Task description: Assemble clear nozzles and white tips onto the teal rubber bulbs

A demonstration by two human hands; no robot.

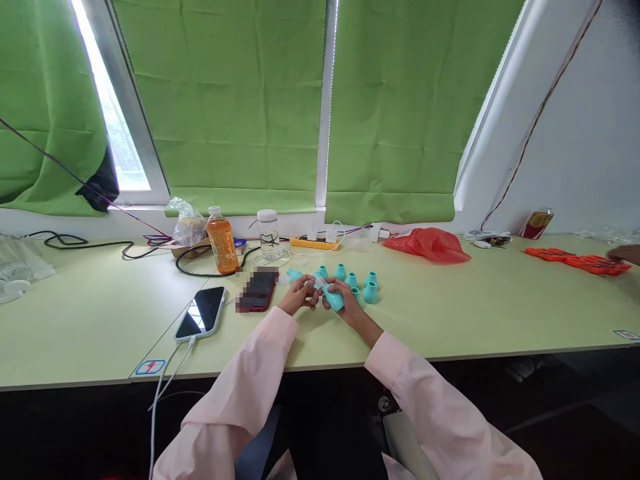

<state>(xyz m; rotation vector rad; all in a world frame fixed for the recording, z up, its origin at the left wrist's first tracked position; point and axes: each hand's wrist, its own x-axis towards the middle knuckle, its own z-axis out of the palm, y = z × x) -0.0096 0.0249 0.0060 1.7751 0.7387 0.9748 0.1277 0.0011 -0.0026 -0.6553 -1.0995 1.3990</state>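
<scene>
My right hand (346, 300) is wrapped round a teal vase-shaped plastic piece (334, 301), held tilted just above the table. Close against it, my left hand (301, 295) is closed in a pinch. A small translucent piece (320, 283) shows between the two hands at the teal piece's upper end; its kind is too small to make out, and fingers partly hide it. Several more teal vase-shaped pieces (371, 292) stand behind and right of my right hand. Another teal piece (294, 275) lies beyond my left hand, beside a clear bit of plastic (283, 279).
Left of my hands lie a dark red phone (260, 291) and a charging phone (201, 313) with a white cable. Behind stand an orange drink bottle (223, 241), a clear jar (269, 235) and a power strip (314, 244). A red bag (427, 245) lies right; another person's hand (625, 254) is far right.
</scene>
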